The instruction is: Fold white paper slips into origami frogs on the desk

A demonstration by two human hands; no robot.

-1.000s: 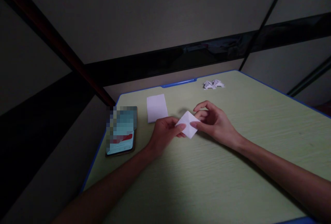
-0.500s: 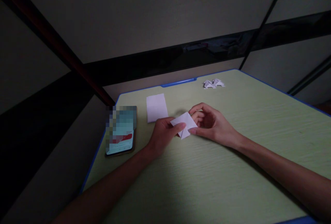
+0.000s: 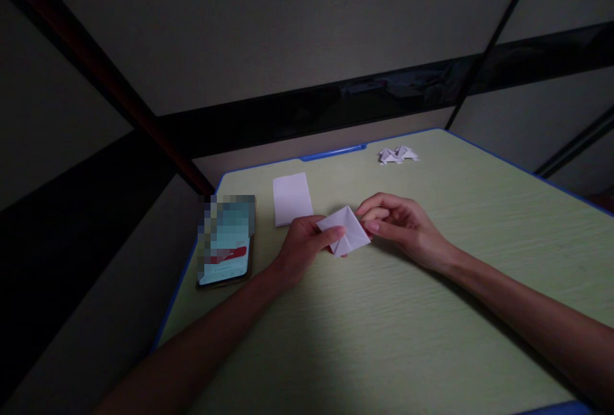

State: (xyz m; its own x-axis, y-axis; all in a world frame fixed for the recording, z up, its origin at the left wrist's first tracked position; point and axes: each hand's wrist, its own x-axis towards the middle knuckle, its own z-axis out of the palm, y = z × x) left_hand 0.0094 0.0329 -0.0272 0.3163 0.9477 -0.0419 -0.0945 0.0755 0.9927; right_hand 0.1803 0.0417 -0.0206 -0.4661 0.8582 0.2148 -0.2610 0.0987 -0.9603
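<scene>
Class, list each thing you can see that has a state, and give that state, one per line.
Left hand: gripping the folded paper, thumb on top.
Folded paper: creased, diamond-shaped.
Right hand: fingers curled near the folded paper's right corner; contact unclear.
Phone: face up, screen lit.
Rectangular paper: lying flat.
Two paper figures: folded, close together.

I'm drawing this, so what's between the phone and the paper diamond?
In the head view, the left hand lies between the phone and the paper diamond, its thumb on the paper.
</scene>
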